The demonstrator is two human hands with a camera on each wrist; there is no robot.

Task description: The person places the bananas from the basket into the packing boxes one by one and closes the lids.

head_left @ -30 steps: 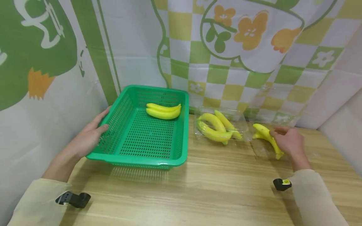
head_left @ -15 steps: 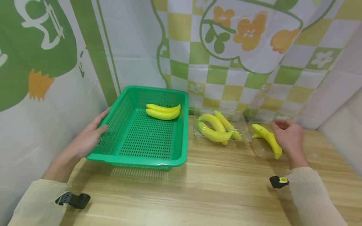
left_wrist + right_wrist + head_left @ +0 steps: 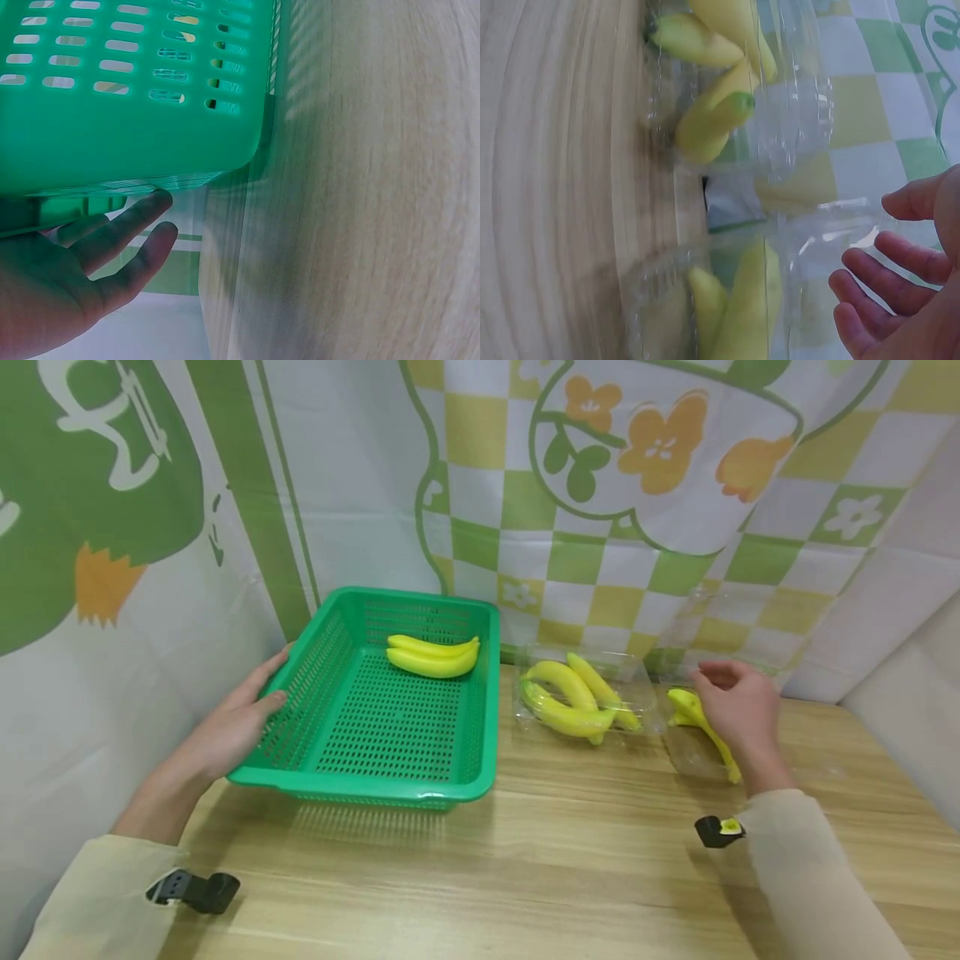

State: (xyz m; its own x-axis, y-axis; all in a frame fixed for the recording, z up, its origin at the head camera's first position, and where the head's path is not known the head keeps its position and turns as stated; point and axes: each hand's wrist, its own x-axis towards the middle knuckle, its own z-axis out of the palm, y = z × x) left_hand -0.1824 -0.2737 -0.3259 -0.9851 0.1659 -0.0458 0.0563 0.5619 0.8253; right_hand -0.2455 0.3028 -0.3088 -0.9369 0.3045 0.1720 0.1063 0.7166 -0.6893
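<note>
My left hand (image 3: 236, 722) holds the left rim of a green perforated plastic basket (image 3: 489, 718), thumb over the rim and fingers outside; the thumb is hidden in the left wrist view. Two yellow bananas (image 3: 435, 660) lie side by side at the basket's back right. My right hand (image 3: 742, 706), fingers spread and loosely bent, is over a clear plastic clamshell box (image 3: 686, 756) and holds nothing. Yellow bananas (image 3: 693, 710) lie in that box, partly covered by the hand. In the right wrist view they (image 3: 746, 315) show through the clear plastic, beside my fingers (image 3: 877, 281).
Left of the right hand, another clear clamshell box (image 3: 637, 681) holds several bananas (image 3: 570, 718). Its wall stands close to the other box. Both boxes and the basket are on a wooden table (image 3: 555, 860). A patterned cloth (image 3: 570, 560) hangs right behind them.
My right hand has left the bananas in the right box, lifted, and shifted left and back over them. The left hand and the basket have stayed in place.
</note>
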